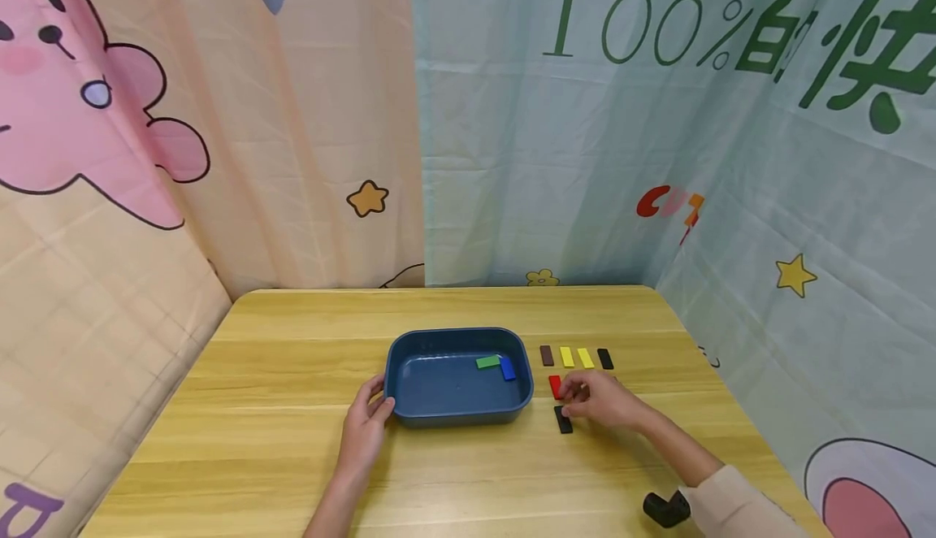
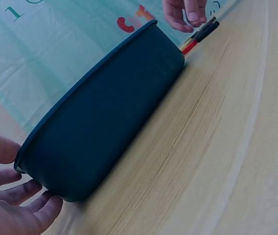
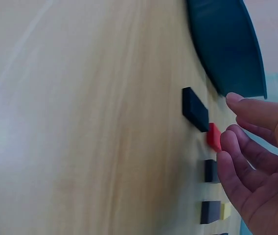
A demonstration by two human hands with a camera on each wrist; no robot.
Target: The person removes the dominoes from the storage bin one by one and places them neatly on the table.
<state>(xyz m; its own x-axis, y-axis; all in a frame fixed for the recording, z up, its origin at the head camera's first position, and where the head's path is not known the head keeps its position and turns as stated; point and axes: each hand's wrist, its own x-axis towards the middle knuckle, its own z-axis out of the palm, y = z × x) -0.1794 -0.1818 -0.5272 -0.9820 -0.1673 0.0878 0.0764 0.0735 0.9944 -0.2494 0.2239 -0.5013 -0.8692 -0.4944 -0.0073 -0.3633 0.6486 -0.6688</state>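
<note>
A dark blue plastic basin [image 1: 457, 418] stands on the table, with a green block [image 1: 487, 362] and a blue block [image 1: 508, 369] lying inside at its right end. My left hand [image 1: 363, 424] grips its near left corner, thumb at the rim and fingers against the outer wall [image 2: 100, 112]. To the right of the basin, my right hand [image 1: 601, 398] hovers over small flat blocks. Its fingers [image 3: 246, 156] are loosely bent, with nothing between them and the thumb. Nearest to it are a red block [image 1: 555, 386] and a black block [image 1: 563, 420], the red one partly covered in the head view.
Behind the right hand lies a row with a brown block [image 1: 547, 356], two yellow blocks [image 1: 566, 357] and another black block [image 1: 605, 358]. The wooden table [image 1: 292, 335] meets printed curtains at its back and sides. A black device [image 1: 666, 509] sits at the right wrist.
</note>
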